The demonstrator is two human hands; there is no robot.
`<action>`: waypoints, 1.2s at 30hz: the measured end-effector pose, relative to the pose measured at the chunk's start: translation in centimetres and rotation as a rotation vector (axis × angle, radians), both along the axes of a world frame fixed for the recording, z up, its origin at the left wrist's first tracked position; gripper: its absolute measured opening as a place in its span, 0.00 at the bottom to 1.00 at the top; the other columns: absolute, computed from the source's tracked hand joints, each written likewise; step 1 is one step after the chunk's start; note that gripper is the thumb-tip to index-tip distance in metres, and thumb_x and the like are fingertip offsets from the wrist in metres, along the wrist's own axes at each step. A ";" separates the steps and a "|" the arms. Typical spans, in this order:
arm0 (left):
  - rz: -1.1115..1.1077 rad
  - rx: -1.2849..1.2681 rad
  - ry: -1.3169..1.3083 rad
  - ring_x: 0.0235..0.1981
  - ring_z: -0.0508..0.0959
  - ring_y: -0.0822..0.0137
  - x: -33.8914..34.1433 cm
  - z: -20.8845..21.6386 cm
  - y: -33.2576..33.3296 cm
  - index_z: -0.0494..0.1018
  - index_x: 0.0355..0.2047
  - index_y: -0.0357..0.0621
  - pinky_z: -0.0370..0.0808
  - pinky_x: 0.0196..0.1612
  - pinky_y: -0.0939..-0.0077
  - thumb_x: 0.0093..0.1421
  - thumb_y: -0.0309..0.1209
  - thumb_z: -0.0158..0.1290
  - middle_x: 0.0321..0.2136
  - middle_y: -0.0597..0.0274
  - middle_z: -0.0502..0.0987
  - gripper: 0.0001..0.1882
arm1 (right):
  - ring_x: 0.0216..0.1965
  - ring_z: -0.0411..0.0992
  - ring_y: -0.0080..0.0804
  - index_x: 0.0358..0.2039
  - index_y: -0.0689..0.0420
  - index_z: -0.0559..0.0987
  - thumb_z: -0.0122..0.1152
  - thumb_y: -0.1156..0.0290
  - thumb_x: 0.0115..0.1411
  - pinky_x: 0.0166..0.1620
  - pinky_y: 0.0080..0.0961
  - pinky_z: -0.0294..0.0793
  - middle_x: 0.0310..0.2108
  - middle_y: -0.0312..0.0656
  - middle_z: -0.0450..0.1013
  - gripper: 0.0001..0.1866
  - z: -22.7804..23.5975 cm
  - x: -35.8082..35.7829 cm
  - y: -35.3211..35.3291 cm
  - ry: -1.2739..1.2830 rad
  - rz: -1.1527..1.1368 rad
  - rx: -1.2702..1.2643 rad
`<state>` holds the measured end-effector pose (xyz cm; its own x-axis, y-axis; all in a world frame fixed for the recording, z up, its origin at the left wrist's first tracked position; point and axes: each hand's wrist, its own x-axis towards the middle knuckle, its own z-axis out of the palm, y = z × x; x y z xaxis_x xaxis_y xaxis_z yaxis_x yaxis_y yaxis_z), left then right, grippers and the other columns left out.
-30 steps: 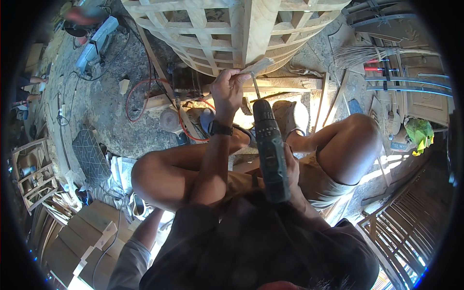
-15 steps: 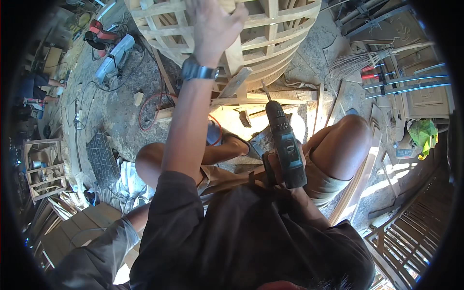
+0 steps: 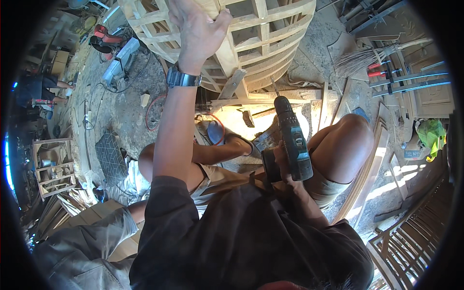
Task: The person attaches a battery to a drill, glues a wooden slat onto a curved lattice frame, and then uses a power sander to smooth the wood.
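Wooden lattice frame (image 3: 263, 38) and power drill (image 3: 293, 137)

The curved frame fills the top centre. Right of centre, the dark drill points upward, the right hand (image 3: 282, 162) wrapped round its handle. At top, left of centre, the left hand (image 3: 200, 36) grasps the frame's thick bar (image 3: 226, 58). Lower, a short wood piece (image 3: 233, 83) overlaps the bar's foot. The slim bit (image 3: 275, 87) ends near the frame's lower edge.

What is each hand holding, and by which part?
The right hand holds the drill by its handle; the left hand grips the wooden frame by its thick post.
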<state>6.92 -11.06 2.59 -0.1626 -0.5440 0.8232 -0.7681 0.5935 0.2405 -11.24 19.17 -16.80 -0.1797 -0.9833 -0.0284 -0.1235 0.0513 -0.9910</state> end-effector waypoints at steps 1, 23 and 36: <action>0.002 -0.001 0.000 0.69 0.50 0.37 0.0 0.1 0.1 0.42 0.67 0.24 0.45 0.72 0.55 0.48 0.27 0.61 0.65 0.29 0.50 0.52 | 0.31 0.68 0.21 0.47 0.58 0.75 0.56 0.74 0.66 0.33 0.19 0.67 0.32 0.32 0.71 0.09 -0.1 0.0 0.0 0.003 0.000 0.003; -0.038 0.023 -0.020 0.68 0.52 0.40 0.8 -0.1 0.5 0.45 0.68 0.27 0.48 0.71 0.57 0.52 0.32 0.63 0.66 0.33 0.52 0.51 | 0.23 0.68 0.28 0.56 0.65 0.62 0.60 0.60 0.61 0.25 0.23 0.70 0.31 0.44 0.67 0.30 16.6 -6.8 -3.1 -0.497 -0.037 -0.540; -0.110 0.032 0.423 0.57 0.70 0.58 5.3 -8.7 5.6 0.66 0.56 0.33 0.65 0.61 0.62 0.59 0.37 0.63 0.53 0.48 0.71 0.30 | 0.26 0.62 0.29 0.48 0.61 0.71 0.65 0.70 0.47 0.32 0.27 0.64 0.32 0.42 0.63 0.26 22.3 -22.7 7.5 -0.466 -0.495 -1.121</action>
